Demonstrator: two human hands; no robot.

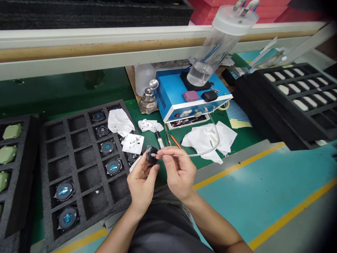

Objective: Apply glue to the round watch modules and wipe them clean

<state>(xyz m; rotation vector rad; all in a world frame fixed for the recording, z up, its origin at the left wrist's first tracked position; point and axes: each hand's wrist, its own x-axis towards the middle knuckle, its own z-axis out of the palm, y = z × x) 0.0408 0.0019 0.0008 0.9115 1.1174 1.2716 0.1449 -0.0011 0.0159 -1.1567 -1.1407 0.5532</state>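
My left hand (141, 183) cups a round black watch-like body (152, 155) between fingers and thumb. My right hand (179, 172) pinches a thin metal nozzle (155, 154), whose tip sits at the face of that round body. A clear tube (207, 151) runs from the nozzle and curves back to a blue bench unit (171, 95). Beside my left hand lies a black foam tray (63, 168) holding several similar round bodies (113, 167) in its cells. Some cells show nothing in them. My fingers hide part of the held body.
White wipes (204, 138) and a small glass bottle (147, 100) sit on the green mat (252, 135). A syringe (159, 138) and orange-handled tool (175, 141) lie near my hands. Foam trays with green (12, 131) and white (297, 91) parts flank the bench, below a pale rail (105, 47).
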